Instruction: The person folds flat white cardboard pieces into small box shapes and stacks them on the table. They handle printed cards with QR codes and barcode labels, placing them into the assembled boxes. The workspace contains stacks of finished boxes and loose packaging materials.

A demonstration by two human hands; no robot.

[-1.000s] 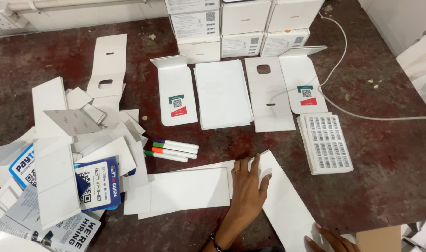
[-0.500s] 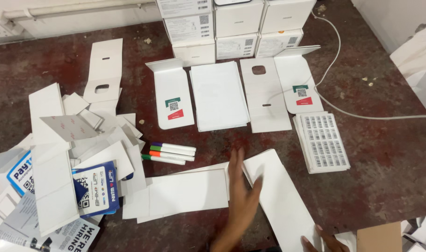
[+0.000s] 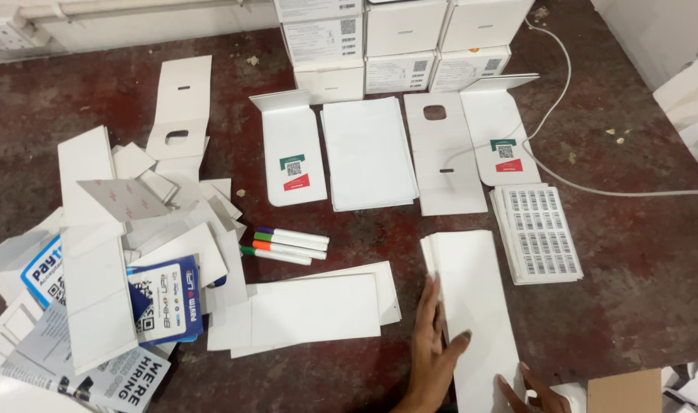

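Dark red, worn surface carries many white cards and boxes. Before me I see a heap of white cardboard pieces at the left, then a tall stack of white sheets near the front. My left hand lies flat and open on its left edge; my right hand, fingers spread, touches its lower corner. Four markers lie well apart from both.

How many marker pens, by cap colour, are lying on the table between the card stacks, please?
Purple-capped marker: 1
Green-capped markers and: 2
Orange-capped marker: 1
Total: 4 markers, lying side by side on the dark red table, left of the long white card stack that both hands touch.
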